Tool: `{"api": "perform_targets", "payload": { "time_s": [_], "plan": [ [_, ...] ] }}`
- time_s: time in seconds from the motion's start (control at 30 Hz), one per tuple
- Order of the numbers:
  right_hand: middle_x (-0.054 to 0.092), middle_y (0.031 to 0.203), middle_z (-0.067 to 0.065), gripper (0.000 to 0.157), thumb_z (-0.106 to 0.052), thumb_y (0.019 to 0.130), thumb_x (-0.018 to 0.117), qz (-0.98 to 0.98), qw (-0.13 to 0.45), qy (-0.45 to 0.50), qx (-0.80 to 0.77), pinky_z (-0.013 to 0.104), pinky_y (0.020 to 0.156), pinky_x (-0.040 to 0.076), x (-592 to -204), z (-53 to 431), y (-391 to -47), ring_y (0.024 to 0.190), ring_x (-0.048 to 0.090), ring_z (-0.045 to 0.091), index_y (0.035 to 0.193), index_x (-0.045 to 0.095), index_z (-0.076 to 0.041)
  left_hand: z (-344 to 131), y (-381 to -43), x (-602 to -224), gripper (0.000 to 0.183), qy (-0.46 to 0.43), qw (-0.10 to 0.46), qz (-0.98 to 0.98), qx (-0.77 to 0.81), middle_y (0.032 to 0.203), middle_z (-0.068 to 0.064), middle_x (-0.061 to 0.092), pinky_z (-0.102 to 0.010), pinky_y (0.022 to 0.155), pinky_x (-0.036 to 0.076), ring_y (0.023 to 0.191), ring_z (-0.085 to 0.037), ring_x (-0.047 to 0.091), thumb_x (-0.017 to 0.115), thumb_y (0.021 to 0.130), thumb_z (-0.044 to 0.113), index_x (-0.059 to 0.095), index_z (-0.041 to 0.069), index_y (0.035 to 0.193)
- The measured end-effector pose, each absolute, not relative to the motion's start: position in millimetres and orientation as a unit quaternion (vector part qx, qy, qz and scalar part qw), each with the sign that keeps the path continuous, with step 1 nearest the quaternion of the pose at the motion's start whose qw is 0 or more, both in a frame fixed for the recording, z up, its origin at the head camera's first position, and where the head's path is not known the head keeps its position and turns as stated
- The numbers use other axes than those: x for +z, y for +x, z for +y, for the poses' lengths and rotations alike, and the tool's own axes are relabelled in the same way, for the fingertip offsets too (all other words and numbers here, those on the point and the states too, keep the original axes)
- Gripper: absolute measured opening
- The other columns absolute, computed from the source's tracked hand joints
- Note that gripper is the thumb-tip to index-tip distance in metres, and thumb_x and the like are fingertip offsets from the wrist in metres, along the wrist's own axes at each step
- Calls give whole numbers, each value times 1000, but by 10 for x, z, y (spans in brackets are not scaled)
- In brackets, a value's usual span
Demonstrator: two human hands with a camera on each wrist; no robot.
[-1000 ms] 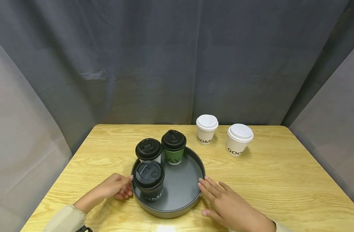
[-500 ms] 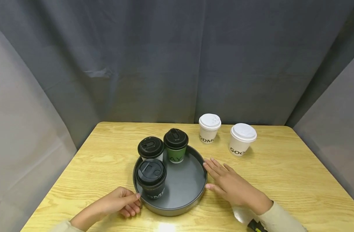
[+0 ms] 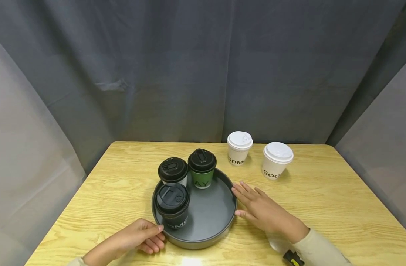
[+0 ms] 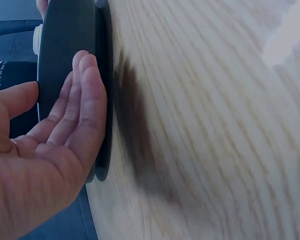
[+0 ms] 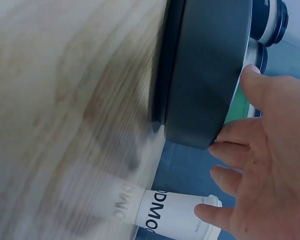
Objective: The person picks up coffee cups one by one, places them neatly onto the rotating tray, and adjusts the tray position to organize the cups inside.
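Observation:
A round dark grey tray with a raised rim holds three lidded paper coffee cups: a black cup, a white cup with a black lid and a green cup. At the front left of the tray, my left hand has its thumb tip at the rim and its fairly straight fingers along the outer wall. Opposite, my right hand lies along the right side, its spread fingers touching the rim. The right wrist view shows its thumb at the upper edge.
Two white cups with white lids, one farther back and one to its right, stand upright behind the tray. Grey curtains border the wooden table. Both wrist views show a thin dark base beneath the tray.
Along the rim, my left hand has shifted toward the front and my right hand toward the back. The cups keep their places on the tray. The head view has shifted slightly.

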State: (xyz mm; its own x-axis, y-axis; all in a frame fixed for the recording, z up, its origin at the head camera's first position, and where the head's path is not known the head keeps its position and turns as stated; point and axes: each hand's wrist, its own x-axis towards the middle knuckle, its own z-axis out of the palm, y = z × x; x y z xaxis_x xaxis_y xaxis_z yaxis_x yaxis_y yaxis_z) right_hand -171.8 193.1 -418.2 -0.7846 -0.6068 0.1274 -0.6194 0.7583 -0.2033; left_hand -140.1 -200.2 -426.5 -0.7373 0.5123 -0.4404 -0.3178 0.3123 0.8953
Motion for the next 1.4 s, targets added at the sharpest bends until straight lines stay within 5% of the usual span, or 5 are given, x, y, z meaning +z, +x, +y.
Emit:
{"api": "perform_targets", "payload": {
  "time_s": [0.77, 1.03, 1.4],
  "plan": [
    [35, 151, 16, 65, -46, 95, 52, -912, 74, 398, 72, 59, 98, 40, -4113, 1834, -1241, 137, 36, 35, 142, 42, -1, -2249, -1748, -4200, 45, 55, 315, 759, 566, 81, -6, 70, -23, 62, 56, 67, -9, 65, 47, 101, 35, 63, -6, 94],
    [34, 152, 15, 63, -45, 96, 51, -911, 80, 396, 80, 60, 99, 39, -4068, 1913, -1298, 137, 34, 36, 144, 41, -4, -2207, -1706, -4194, 46, 57, 316, 761, 564, 80, -5, 69, -23, 61, 56, 66, -8, 64, 45, 102, 34, 63, -8, 95],
    [30, 154, 12, 60, -36, 94, 61, -940, 118, 275, 162, 63, 105, 30, -3851, 2239, -1628, 140, 25, 42, 146, 40, -14, -2069, -1514, -4207, 46, 66, 342, 743, 572, 77, -5, 70, -21, 59, 55, 63, -7, 63, 48, 100, 34, 63, -10, 96]
  ]
}}
